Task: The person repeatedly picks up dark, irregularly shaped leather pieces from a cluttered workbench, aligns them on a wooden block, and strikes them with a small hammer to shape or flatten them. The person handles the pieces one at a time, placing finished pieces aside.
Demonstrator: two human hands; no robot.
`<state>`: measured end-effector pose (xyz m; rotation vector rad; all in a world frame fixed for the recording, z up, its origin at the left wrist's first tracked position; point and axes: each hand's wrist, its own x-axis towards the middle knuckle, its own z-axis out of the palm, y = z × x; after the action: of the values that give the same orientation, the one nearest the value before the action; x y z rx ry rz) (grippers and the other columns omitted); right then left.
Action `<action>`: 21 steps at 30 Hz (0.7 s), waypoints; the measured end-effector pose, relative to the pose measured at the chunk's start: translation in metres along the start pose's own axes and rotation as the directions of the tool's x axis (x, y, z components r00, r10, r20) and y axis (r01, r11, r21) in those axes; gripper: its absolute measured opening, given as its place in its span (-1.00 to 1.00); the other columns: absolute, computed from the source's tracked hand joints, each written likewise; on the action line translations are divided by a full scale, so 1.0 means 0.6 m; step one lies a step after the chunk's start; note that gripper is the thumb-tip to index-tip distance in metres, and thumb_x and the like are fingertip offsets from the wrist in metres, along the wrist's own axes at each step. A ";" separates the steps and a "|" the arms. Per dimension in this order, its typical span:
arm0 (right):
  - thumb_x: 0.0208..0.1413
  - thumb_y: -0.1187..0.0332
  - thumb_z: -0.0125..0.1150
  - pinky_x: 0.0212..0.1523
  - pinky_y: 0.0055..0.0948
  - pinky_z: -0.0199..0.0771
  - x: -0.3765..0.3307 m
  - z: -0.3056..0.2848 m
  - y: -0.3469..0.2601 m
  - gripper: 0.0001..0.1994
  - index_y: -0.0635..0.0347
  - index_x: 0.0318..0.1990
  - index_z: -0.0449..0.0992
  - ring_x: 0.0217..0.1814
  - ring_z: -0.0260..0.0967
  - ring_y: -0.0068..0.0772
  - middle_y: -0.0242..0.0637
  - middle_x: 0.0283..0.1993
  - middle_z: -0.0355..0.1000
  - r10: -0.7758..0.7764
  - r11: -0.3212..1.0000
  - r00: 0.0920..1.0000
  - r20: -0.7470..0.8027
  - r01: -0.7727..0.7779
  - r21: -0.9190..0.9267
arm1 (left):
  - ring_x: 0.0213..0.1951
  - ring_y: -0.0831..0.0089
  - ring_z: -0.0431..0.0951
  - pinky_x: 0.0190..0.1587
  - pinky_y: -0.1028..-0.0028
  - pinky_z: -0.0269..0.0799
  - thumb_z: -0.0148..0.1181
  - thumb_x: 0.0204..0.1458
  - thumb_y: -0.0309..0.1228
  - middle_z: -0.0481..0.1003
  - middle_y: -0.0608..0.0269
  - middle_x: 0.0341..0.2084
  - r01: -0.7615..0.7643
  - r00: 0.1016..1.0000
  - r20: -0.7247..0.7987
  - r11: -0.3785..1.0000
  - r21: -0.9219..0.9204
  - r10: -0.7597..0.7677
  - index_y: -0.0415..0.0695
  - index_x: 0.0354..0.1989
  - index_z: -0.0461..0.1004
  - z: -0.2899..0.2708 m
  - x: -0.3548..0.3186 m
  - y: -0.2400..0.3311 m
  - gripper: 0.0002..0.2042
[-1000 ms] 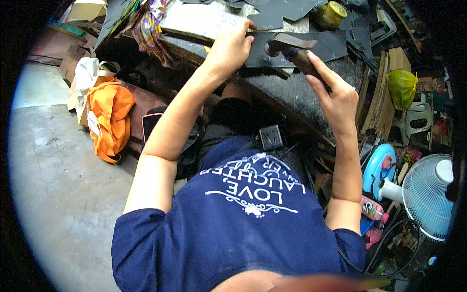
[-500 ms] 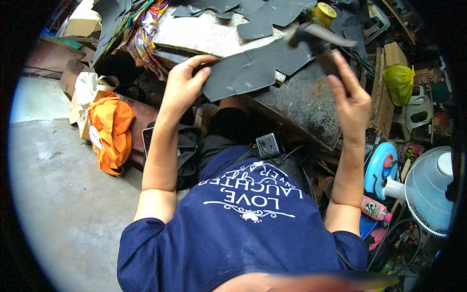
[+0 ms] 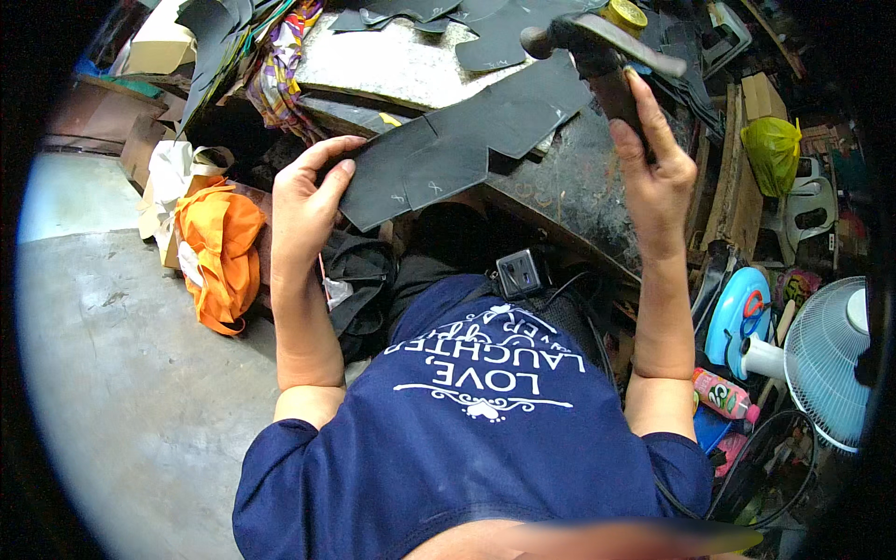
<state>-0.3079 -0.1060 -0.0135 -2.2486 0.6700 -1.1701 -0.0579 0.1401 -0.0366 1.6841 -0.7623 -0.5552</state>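
Note:
My left hand [image 3: 311, 196] pinches the left end of a long black sheet piece [image 3: 434, 154] between thumb and fingers. This flat piece has a notch in its near edge and light marks drawn on it. Its far right end lies over a dark, scuffed work surface [image 3: 569, 191], while the left end sticks out past the edge towards me. Raised above that right end is a hammer [image 3: 611, 79], its head sideways and its dark handle upright. My right hand [image 3: 658, 177] is closed around the handle, the index finger stretched along it.
More black cut pieces [image 3: 504, 37] lie on a white slab at the back, near a yellow round container [image 3: 627, 14]. An orange cloth [image 3: 219, 252] hangs at the left. On the right stand a fan [image 3: 826, 359], a pink bottle [image 3: 723, 394] and a yellow-green bag [image 3: 772, 154].
My left hand has drawn the black sheet piece left and towards me. The hammer, blurred before, now shows sharply, slightly further left and higher in my right hand.

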 end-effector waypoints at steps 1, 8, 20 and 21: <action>0.12 0.21 0.31 -0.18 -0.33 0.55 -0.004 0.004 -0.002 -0.56 -0.29 0.19 0.49 -0.16 0.57 -0.15 -0.25 -0.06 0.57 -0.034 0.990 0.997 0.075 0.044 -0.131 | -0.31 0.67 0.49 -0.22 0.63 0.41 0.11 0.13 -0.56 0.57 0.28 -0.29 -0.034 0.999 -0.010 0.999 -0.010 0.034 -0.29 -0.06 0.56 -0.004 -0.001 0.003 -0.77; 0.16 0.14 0.24 -0.24 -0.37 0.54 -0.009 -0.039 0.007 -0.58 -0.29 0.20 0.48 -0.21 0.58 -0.18 -0.23 -0.12 0.59 0.013 0.900 0.988 0.155 0.056 -0.432 | -0.27 0.65 0.49 -0.18 0.62 0.42 0.09 0.12 -0.60 0.59 0.27 -0.27 -0.070 0.997 -0.015 0.998 0.001 0.070 -0.33 -0.08 0.57 -0.026 0.009 0.017 -0.78; 0.34 0.39 0.01 -0.58 -0.64 0.22 -0.064 -0.029 0.066 -0.54 0.04 0.38 0.27 -0.53 0.19 -0.73 -0.47 -0.35 0.34 0.506 0.786 0.824 0.255 -0.562 0.258 | -0.17 0.60 0.53 -0.04 0.56 0.42 0.09 0.09 -0.61 0.62 0.28 -0.27 -0.423 0.880 -0.232 0.906 0.008 0.414 -0.28 -0.15 0.60 -0.067 0.019 0.111 -0.79; 0.36 0.37 0.00 -0.60 -0.63 0.24 -0.067 -0.033 0.079 -0.55 0.06 0.38 0.25 -0.54 0.21 -0.69 -0.45 -0.35 0.34 0.577 0.734 0.789 0.214 -0.615 0.288 | -0.17 0.60 0.52 -0.04 0.57 0.41 0.09 0.09 -0.61 0.61 0.29 -0.27 -0.454 0.838 -0.332 0.891 0.016 0.433 -0.28 -0.14 0.61 -0.088 0.026 0.119 -0.79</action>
<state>-0.3539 -0.1205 -0.0577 -1.5971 0.9673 -0.7527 -0.0240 0.1535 0.0459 1.4232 -0.8438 0.0314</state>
